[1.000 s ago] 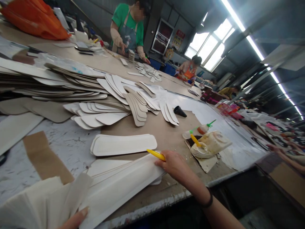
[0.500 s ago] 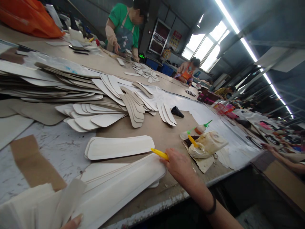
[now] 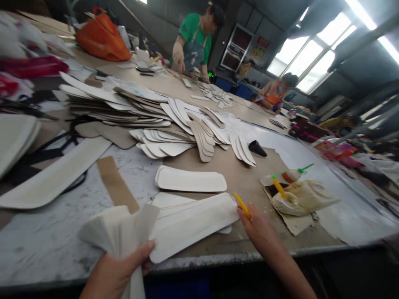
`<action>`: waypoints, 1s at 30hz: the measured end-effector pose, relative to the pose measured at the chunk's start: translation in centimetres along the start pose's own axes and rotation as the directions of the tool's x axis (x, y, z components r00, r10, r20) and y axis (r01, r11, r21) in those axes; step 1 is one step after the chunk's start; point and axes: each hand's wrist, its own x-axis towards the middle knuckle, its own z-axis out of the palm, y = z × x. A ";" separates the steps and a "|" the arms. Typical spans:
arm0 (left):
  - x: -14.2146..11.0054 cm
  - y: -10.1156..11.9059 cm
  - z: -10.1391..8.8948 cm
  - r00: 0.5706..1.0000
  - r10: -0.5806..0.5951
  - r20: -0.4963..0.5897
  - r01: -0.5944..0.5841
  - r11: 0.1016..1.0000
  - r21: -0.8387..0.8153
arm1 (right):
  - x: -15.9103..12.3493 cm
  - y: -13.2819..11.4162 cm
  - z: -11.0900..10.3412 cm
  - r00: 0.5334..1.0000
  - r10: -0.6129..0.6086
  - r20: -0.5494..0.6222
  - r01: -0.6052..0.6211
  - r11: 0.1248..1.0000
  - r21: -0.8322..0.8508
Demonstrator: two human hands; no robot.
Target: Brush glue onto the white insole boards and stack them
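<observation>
Long white panel [image 3: 193, 228] laid near tabletop's [image 3: 218, 249] front edge, between hands; bundled strips [image 3: 116, 228] gripped in half-closed left hand [image 3: 120, 265]; yellow tool [image 3: 242, 205] pinched in nearly closed right hand [image 3: 257, 222].

From here I see an orange bag [image 3: 102, 39] at the upper left, past a magenta bundle [image 3: 37, 66]. Opposite, a person in green [image 3: 195, 43] stands left of blue bins [image 3: 241, 90] and bright windows [image 3: 308, 52].
</observation>
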 end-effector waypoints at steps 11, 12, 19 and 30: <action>-1.2 -0.7 -1.5 0.996 -0.019 -0.083 0.003 0.982 -0.189 | -0.3 -0.7 0.3 0.993 0.092 0.074 -0.105 0.976 0.190; -1.3 -0.7 -1.7 0.998 -0.032 -0.063 0.020 0.981 -0.192 | -0.4 -0.9 0.3 0.996 0.077 0.049 -0.085 0.981 0.175; -0.5 -0.9 -3.4 0.987 -0.151 0.050 0.158 0.962 -0.221 | -1.0 -1.3 0.0 0.977 0.145 0.156 -0.193 0.911 0.364; -0.8 -0.1 -3.8 0.977 -0.172 0.125 0.198 0.951 -0.238 | -2.8 -2.9 -1.8 0.933 0.212 0.291 -0.358 0.640 0.680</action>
